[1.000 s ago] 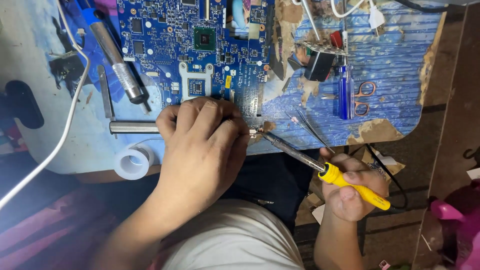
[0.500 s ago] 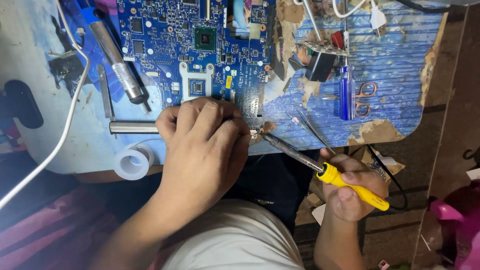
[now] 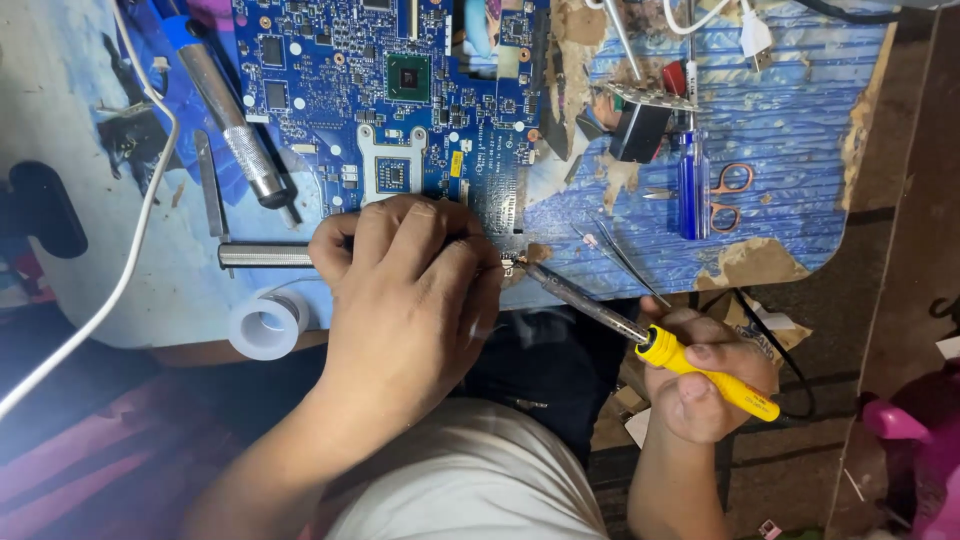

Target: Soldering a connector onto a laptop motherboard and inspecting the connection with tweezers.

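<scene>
Yellow-handled soldering iron (image 3: 700, 372) in right hand (image 3: 705, 385) touches blue circuit board (image 3: 400, 90).

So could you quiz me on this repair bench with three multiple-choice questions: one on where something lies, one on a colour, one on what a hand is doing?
1. Where does the roll of white tape lie?
A. at the bench's near edge, left of the left hand
B. on the circuit board
C. beside the scissors

2. What colour is the soldering iron's handle?
A. red
B. yellow
C. green

3. What is the right hand doing?
A. resting open on the bench
B. gripping the soldering iron
C. holding the scissors

Answers: 1 A, the tape sits by the edge, left of the left hand. 2 B, the handle is bright yellow. 3 B, its fingers wrap the handle, tip at the blue circuit board edge; the scissors lie untouched.
</scene>
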